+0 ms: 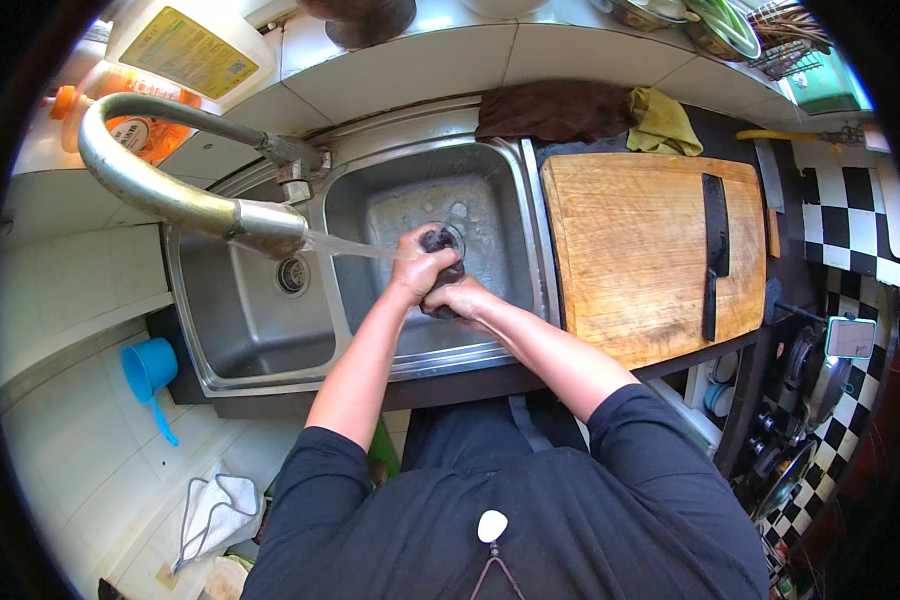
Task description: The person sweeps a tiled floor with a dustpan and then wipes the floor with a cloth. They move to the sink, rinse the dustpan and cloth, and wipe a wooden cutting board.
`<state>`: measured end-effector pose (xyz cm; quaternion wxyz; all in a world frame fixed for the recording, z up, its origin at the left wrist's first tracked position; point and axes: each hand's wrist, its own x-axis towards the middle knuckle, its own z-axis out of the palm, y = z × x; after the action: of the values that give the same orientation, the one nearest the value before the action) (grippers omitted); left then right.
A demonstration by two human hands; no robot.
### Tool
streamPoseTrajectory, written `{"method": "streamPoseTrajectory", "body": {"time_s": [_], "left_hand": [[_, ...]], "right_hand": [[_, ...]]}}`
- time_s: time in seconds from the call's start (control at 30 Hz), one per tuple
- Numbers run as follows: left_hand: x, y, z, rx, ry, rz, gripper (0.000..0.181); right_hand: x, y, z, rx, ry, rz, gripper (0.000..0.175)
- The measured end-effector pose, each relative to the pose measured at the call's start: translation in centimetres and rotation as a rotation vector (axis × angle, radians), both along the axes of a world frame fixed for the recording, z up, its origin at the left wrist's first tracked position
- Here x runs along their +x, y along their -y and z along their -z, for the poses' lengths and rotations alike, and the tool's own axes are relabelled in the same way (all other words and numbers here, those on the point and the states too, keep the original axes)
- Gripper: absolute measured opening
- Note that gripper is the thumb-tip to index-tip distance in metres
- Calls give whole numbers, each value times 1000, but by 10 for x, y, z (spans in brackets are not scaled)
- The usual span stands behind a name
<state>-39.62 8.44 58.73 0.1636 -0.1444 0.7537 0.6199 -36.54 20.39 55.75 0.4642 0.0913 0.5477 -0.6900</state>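
Observation:
A dark, wet cloth (pixel 450 276) is bunched between both my hands over the right basin of a stainless steel double sink (pixel 502 187). My left hand (pixel 418 262) grips its upper end, with fingers closed around it. Just below and to the right, my right hand (pixel 461 298) is closed on the lower end. Water runs from the curved metal faucet (pixel 270 227) at the left and reaches my left hand. Part of the cloth is hidden by my fingers, and the basin's drain lies mostly behind my hands.
Right of the sink lies a wooden cutting board (pixel 630 247) with a black knife (pixel 716 255). Brown (pixel 555 111) and yellow (pixel 664 124) cloths lie behind. Orange detergent bottles (pixel 150 135) stand back left. A blue dipper (pixel 150 367) hangs at left.

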Motion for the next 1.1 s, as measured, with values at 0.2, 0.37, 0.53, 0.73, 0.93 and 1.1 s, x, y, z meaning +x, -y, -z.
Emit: {"method": "streamPoseTrajectory", "body": {"time_s": [0.2, 0.37, 0.53, 0.73, 0.93, 1.1], "left_hand": [[18, -27, 14, -639, -2, -46, 21], [22, -36, 7, -731, 155, -28, 47], [9, -30, -23, -144, 309, 149, 96], [-9, -11, -60, 914, 207, 314, 73], [-9, -23, -60, 771, 161, 301, 20], [-2, -34, -43, 60, -45, 182, 27]], "right_hand": [[6, 3, 20, 672, -333, -315, 41], [10, -16, 0, 238, -307, -63, 81], [-1, -49, -42, 133, -123, -164, 75], [3, -60, -86, -556, 566, 184, 35], [12, -52, -92, -423, 489, 84, 21], [17, -35, -66, 5, 334, 97, 13]]}}
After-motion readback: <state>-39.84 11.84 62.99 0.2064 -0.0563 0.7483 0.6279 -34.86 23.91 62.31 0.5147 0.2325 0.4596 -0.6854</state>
